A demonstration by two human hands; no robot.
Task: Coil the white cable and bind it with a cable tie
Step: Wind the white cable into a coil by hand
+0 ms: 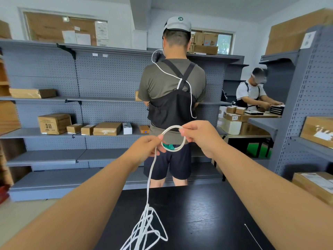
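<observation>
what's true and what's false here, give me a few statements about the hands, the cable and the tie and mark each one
1. The left hand and right hand both pinch a small loop of the white cable. True.
2. The whole cable is coiled. False: most hangs down to a loose tangle on the table.
3. The cable tie binds the coil. False: it lies loose on the table, to the right.
4. The table is black. True.

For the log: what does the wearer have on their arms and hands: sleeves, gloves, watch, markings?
Nothing shows. The left forearm and right forearm are bare to the frame's lower edge, no sleeve in view. The left hand and right hand are ungloved, with no watch, ring, band or marking visible.
</observation>
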